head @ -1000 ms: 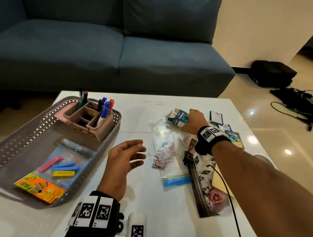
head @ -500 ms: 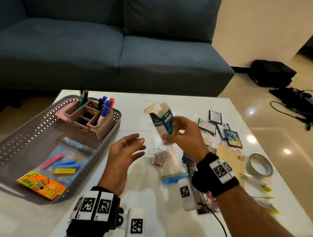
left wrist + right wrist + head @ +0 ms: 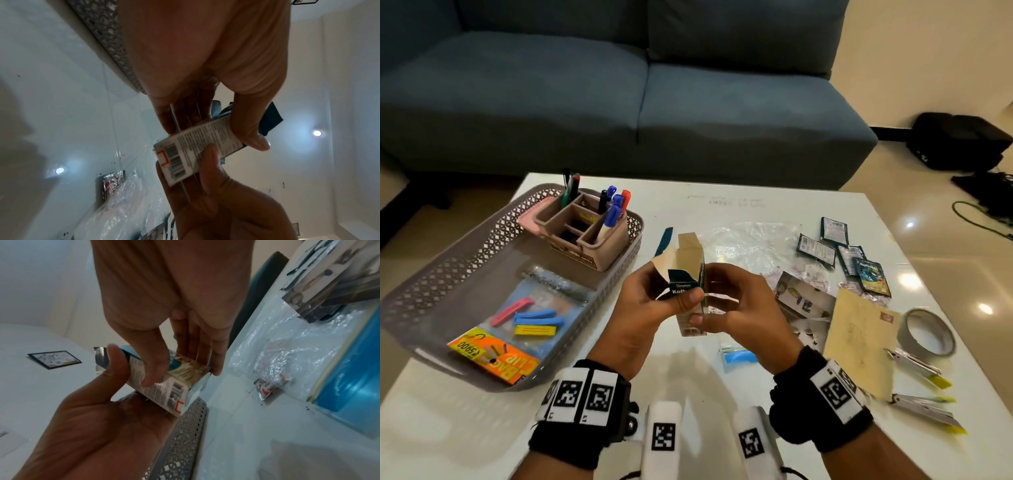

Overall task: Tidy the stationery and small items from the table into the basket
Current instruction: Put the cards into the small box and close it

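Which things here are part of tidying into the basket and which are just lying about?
For the job: carton held by left hand and right hand; basket; sachets; tape roll; envelope.
Lying about: sofa; black bag and cables on the floor.

Dim indoor light, ceiling-lamp glare spots on the glossy table (image 3: pixel 722 212), wrist views soft and edge-warped.

one basket (image 3: pixel 465 260), one pen organizer (image 3: pixel 585 236), four coloured clips (image 3: pixel 530 317), five dark sachets (image 3: pixel 842 253), one tape roll (image 3: pixel 924 334), one envelope (image 3: pixel 859 339), one small carton (image 3: pixel 690 274), two hands
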